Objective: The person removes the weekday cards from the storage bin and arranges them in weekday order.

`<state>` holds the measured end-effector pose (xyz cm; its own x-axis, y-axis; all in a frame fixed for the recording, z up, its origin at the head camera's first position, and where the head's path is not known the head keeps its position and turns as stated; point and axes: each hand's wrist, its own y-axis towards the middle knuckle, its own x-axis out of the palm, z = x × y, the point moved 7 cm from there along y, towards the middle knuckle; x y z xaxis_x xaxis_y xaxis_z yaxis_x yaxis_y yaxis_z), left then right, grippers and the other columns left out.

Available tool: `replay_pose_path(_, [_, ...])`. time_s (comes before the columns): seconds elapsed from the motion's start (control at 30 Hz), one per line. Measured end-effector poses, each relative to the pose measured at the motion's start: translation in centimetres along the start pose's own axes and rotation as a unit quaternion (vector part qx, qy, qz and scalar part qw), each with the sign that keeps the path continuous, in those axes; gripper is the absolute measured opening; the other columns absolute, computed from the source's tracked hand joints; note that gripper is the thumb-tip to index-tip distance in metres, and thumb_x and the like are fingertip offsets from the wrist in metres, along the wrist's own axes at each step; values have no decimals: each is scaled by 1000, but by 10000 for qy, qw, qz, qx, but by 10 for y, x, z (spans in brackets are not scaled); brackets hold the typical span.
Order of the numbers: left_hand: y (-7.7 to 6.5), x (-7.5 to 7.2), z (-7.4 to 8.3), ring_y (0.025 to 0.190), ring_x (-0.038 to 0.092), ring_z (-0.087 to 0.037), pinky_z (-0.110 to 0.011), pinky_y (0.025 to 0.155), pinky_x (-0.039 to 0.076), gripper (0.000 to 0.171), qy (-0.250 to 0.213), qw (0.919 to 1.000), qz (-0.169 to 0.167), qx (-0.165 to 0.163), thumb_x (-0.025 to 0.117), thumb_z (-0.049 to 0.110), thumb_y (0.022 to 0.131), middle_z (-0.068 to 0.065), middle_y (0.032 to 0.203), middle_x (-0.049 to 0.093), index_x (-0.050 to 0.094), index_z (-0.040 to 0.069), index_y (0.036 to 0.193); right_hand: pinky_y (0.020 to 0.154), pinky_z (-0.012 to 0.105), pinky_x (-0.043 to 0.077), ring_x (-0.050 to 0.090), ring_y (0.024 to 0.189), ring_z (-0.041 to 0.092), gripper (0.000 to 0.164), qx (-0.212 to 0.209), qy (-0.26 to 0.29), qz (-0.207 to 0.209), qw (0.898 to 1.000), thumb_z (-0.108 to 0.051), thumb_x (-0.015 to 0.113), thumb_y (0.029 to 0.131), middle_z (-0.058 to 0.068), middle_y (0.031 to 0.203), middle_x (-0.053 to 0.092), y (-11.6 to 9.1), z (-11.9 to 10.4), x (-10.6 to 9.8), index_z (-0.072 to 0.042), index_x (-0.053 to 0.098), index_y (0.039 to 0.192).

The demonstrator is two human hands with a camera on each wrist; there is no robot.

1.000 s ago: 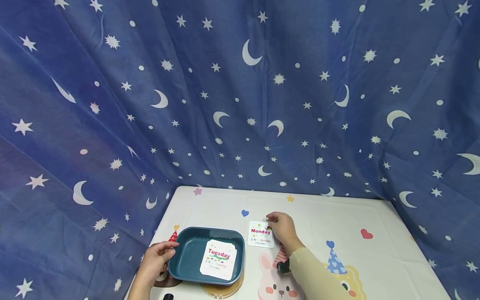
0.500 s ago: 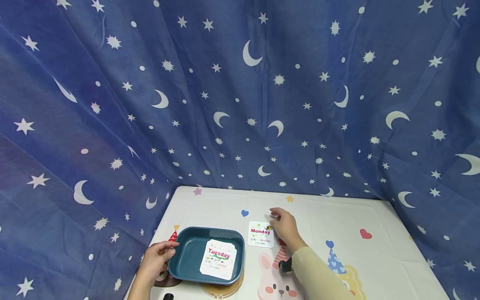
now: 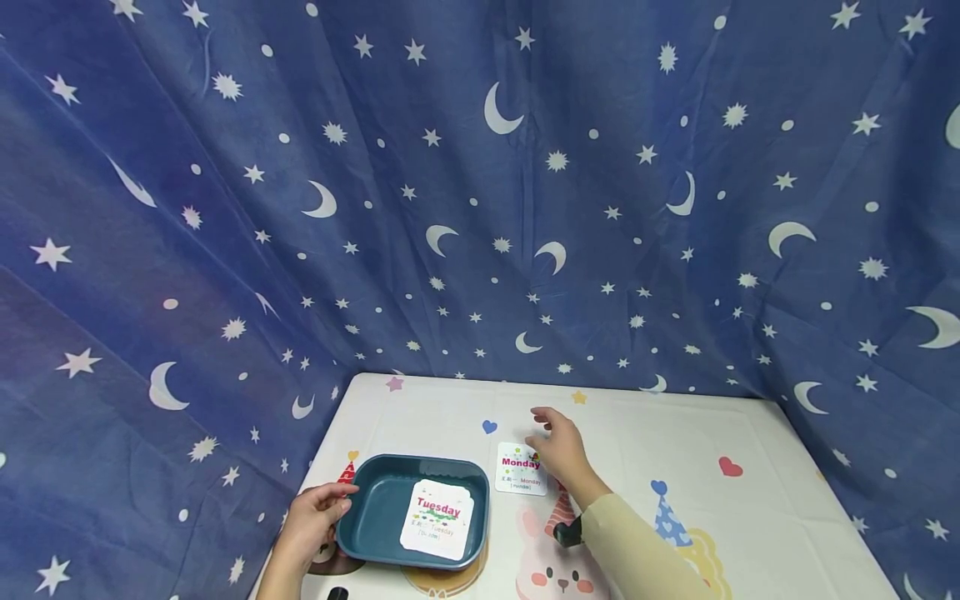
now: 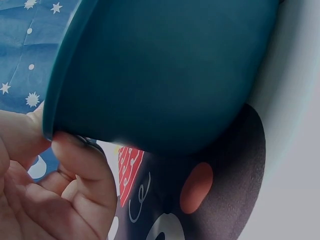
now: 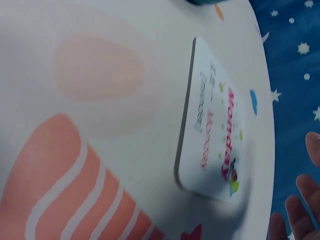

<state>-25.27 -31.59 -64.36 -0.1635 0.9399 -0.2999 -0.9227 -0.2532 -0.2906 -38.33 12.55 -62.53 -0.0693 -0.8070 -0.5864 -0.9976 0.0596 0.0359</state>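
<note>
A dark teal tray (image 3: 382, 517) stands on the table at the left in the head view. My left hand (image 3: 313, 518) pinches its left rim, and the left wrist view shows thumb and finger on the two sides of that rim. Inside the tray's right part lies a small stack of white cards, with the Tuesday card (image 3: 437, 518) on top. Flat on the table to the right of the tray is the Monday card (image 3: 517, 471). My right hand (image 3: 564, 450) hovers by that card's upper right corner, fingers apart and holding nothing. In the right wrist view its fingertips (image 5: 300, 215) show beside the card.
A white tablecloth (image 3: 637, 433) printed with hearts, stars and party animals covers the table. Behind it and at both sides hangs a blue curtain (image 3: 450, 208) with moons and stars. A black object (image 3: 567, 533) shows at my right wrist.
My right hand has lifted off the Monday card's corner, moving first a little right and away, then slightly back left above it. The left hand and tray have stayed put.
</note>
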Motion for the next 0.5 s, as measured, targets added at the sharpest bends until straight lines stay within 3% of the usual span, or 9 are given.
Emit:
replay_pose_path(0.37, [-1,1,1,60,52,-14,-30,50,48,27,-56,10000,-18,42,70,-1,100,-5,88,66,75,-2,126,113,62,37,54,136,35,66,-168,-400,183,9989,-16,92,84,8,140,68,-7,-23,3,-19,64,144])
replay_pose_path(0.5, [1,1,-1,63,55,-15,-30,51,50,27,-102,9999,-15,-5,69,-1,100,-4,88,66,75,-3,126,107,61,39,54,135,37,75,-540,-751,178,9956,-20,96,79,10,140,67,-11,-35,6,-19,62,145])
